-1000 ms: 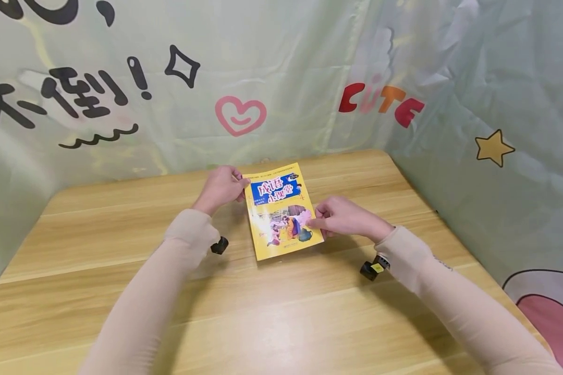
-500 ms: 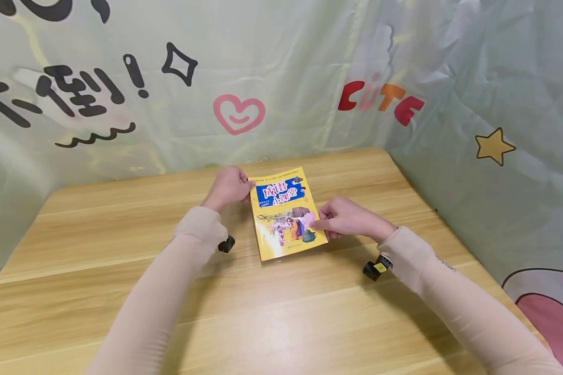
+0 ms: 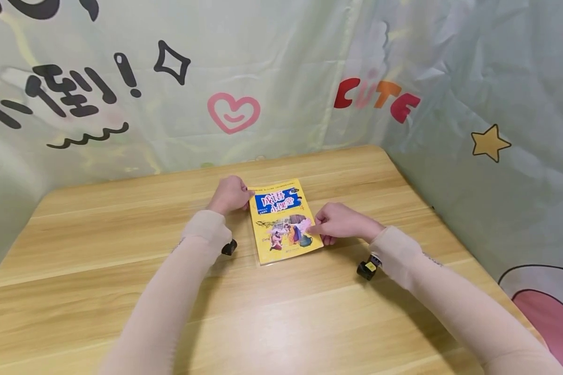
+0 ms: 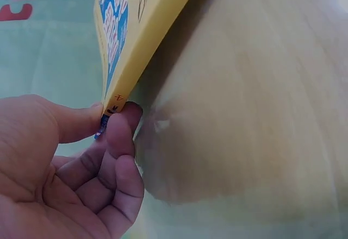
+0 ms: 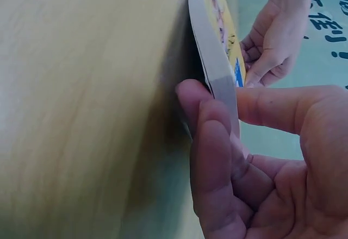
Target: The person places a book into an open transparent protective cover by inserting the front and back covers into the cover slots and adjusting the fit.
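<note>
Pinching the yellow 成语小课堂 paperback (image 3: 285,223) over the wooden table (image 3: 122,234), the left hand (image 3: 231,195) and right hand (image 3: 341,221) take opposite sides in the head view, the left thumb and fingers (image 4: 119,133) narrowing round its spine (image 4: 145,49) in the left wrist view, the right ones gripping its page edges (image 5: 208,54) in the right wrist view.

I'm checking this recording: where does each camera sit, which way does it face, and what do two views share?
Head: worn on the head, facing forward and down at the yellow book, wooden table and printed backdrop; shows the left hand, right hand and sleeved forearms.
Left wrist: faces the left hand pinching the book near one end of its spine; only that hand shows.
Right wrist: faces the right hand pinching the book by its page edges; the left hand shows beyond.
Shared: head and right wrist both show both hands on the book.
</note>
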### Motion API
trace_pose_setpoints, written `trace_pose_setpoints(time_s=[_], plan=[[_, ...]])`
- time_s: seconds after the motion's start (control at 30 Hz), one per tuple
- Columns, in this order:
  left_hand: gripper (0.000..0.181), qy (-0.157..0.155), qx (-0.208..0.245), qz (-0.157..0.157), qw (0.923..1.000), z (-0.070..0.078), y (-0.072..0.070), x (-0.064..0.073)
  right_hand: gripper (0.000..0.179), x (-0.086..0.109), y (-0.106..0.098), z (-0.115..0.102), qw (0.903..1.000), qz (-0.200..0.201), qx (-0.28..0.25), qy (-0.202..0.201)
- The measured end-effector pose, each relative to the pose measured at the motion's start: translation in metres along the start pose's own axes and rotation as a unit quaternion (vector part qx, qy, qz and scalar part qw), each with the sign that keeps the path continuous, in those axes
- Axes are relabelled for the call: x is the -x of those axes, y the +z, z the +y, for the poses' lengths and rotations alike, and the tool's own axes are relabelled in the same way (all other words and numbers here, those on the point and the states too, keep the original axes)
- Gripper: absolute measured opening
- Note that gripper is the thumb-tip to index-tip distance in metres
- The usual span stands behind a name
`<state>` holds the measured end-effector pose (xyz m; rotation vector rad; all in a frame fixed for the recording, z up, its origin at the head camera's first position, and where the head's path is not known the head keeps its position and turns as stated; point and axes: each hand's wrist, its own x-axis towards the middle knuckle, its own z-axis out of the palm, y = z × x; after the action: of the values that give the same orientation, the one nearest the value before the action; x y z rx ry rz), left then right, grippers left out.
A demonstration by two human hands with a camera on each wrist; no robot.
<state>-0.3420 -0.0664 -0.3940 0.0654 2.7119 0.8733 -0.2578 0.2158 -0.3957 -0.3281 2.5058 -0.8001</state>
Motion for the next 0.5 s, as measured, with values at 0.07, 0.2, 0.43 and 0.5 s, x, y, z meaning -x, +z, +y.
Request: trace_pose_setpoints(time_s=[0.07, 0.2, 0.43, 0.5], plan=[[0.03, -0.01, 0.005, -0.006, 0.9999, -0.0003, 0.0024, -0.0025, 0.035, -0.002, 0.0014, 0.0019, 1.0, -0.002, -0.001, 0.004], [0.028, -0.022, 0.004, -0.013, 0.9997, 0.0004, 0.0035, -0.0045, 0.032, -0.0036, 0.0024, 0.0034, 1.0, -0.004, -0.003, 0.006], [0.029, -0.024, -0.012, -0.013, 0.9996, -0.0001, 0.0043, -0.006, 0.032, -0.0051, 0.0026, 0.0034, 0.9999, -0.004, -0.002, 0.01], [0.029, -0.023, -0.017, -0.013, 0.9995, -0.0001, 0.0047, -0.0059, 0.033, -0.0057, 0.0027, 0.0035, 0.9999, -0.004, 0.0, 0.013]])
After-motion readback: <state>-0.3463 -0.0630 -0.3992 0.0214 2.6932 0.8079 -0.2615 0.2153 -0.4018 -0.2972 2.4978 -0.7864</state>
